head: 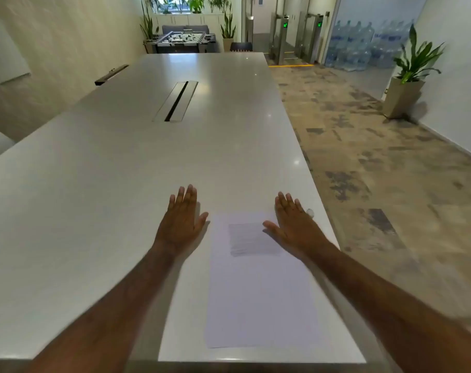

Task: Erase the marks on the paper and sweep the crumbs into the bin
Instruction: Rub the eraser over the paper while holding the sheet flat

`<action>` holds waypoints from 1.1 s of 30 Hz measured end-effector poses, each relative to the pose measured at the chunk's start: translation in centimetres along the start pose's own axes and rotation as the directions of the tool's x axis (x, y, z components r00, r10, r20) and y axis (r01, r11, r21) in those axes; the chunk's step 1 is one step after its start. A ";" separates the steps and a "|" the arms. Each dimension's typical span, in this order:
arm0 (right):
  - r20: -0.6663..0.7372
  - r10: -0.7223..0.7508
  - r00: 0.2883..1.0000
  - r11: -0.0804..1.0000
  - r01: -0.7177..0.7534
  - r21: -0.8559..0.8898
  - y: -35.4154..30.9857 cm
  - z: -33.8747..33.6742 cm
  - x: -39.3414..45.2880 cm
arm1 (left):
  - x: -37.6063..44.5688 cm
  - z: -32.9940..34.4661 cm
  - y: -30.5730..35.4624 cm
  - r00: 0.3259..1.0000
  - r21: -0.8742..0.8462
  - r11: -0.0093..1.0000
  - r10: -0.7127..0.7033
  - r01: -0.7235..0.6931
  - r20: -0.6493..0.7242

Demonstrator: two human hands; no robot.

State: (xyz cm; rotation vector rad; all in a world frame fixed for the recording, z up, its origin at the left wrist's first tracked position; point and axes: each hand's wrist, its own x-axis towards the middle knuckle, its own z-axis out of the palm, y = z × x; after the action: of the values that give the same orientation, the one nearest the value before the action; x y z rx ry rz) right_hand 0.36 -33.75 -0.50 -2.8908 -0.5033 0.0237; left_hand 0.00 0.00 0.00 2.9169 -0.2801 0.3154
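A white sheet of paper [258, 292] lies on the white table near its front right corner. A grey patch of pencil marks [251, 239] covers the sheet's upper part. My left hand [181, 220] is spread flat, palm down, just left of the paper's top corner. My right hand [293, 222] is also flat with straight fingers, over the paper's top right corner. A small white round eraser [310, 212] lies on the table right beside my right hand. Neither hand holds anything. No bin is in view.
The long white table [121, 184] stretches ahead, with a cable slot [176, 100] in its middle. Its right edge runs close to the paper, with carpeted floor beyond. A potted plant [406, 87] stands by the right wall.
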 end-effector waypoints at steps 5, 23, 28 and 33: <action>0.077 0.029 0.997 0.998 -0.034 0.060 -0.4 1.1 -1.9 | -2.6 1.5 0.4 0.994 0.013 0.999 -0.045 0.044 0.095; 0.031 0.050 0.998 0.990 -0.054 0.133 0.2 2.2 -2.0 | -2.6 3.4 3.7 0.991 -0.147 0.989 0.039 -0.020 0.129; -0.087 0.139 0.986 0.908 -0.092 0.408 0.0 1.4 -2.8 | -2.5 3.1 3.8 0.988 -0.075 0.995 0.070 -0.060 0.135; -0.467 0.361 0.807 0.894 -0.157 0.420 1.3 -0.4 -2.3 | -2.4 3.0 3.8 0.989 -0.077 0.996 0.054 -0.044 0.140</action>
State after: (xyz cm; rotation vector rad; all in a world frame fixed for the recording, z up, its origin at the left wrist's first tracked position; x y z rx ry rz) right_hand -1.36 -35.82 -0.38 -2.4168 0.0183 -0.5753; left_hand -2.54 -3.86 -2.83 2.8676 -0.3771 0.1015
